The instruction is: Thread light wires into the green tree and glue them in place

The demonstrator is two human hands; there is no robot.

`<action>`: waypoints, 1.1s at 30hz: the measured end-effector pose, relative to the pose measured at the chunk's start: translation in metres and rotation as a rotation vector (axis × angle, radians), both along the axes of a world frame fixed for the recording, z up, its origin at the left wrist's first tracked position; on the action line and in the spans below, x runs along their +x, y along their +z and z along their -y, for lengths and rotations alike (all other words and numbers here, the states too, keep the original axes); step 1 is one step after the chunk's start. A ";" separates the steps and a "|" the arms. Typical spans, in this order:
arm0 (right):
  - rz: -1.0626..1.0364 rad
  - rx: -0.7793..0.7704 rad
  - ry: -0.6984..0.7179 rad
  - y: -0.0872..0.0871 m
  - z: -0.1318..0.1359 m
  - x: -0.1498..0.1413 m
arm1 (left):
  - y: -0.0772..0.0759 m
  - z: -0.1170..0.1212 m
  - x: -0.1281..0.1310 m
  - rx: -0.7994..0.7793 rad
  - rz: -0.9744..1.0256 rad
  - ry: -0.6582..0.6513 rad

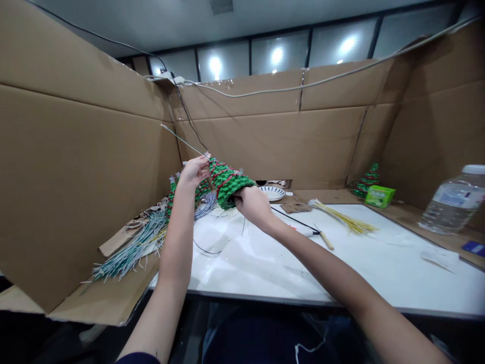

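A green crocheted Christmas tree [231,183] with red trim is held tilted above the table, its tip up to the left. My left hand [197,171] closes its fingers at the tip. A thin pale-green strand [182,139] runs up and left from there. At the hollow base is my right hand [254,205], its fingers curled and partly inside the opening. What those fingers grip inside is hidden. Behind my left forearm stand more small green trees [202,188], partly covered.
Teal-and-white strands [132,247] lie at left, yellow strands [344,217] at right. A wooden-handled tool [326,240] rests beside a black cord [293,219]. Farther off are a striped plate [273,192], another tree [368,181], a green box [380,196] and a water bottle [452,202]. Cardboard walls [265,136] surround the table.
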State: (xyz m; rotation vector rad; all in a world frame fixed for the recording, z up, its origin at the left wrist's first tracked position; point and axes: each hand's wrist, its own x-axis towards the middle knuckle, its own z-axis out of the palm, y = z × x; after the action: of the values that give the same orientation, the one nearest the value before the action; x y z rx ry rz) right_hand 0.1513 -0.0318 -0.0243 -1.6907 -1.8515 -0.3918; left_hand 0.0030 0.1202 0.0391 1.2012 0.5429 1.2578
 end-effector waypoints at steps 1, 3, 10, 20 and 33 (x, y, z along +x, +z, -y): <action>-0.030 0.001 0.009 -0.001 0.000 0.000 | 0.000 0.000 0.000 0.001 -0.001 -0.004; -0.094 -0.001 0.019 -0.003 -0.001 0.001 | 0.000 0.000 0.001 0.004 -0.001 -0.007; -0.274 0.037 0.026 -0.011 -0.009 0.000 | 0.000 0.000 0.002 0.060 0.024 0.001; -0.398 0.100 0.098 -0.016 -0.014 0.001 | 0.003 0.002 -0.002 0.119 0.039 0.035; -0.501 0.116 0.180 -0.020 -0.016 -0.002 | 0.005 0.006 0.000 0.097 0.014 0.059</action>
State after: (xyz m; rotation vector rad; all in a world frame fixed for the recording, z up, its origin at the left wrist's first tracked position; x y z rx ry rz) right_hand 0.1497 -0.0162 -0.0442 -1.3738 -1.5552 0.0052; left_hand 0.0030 0.1139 0.0436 1.2641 0.5147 1.3545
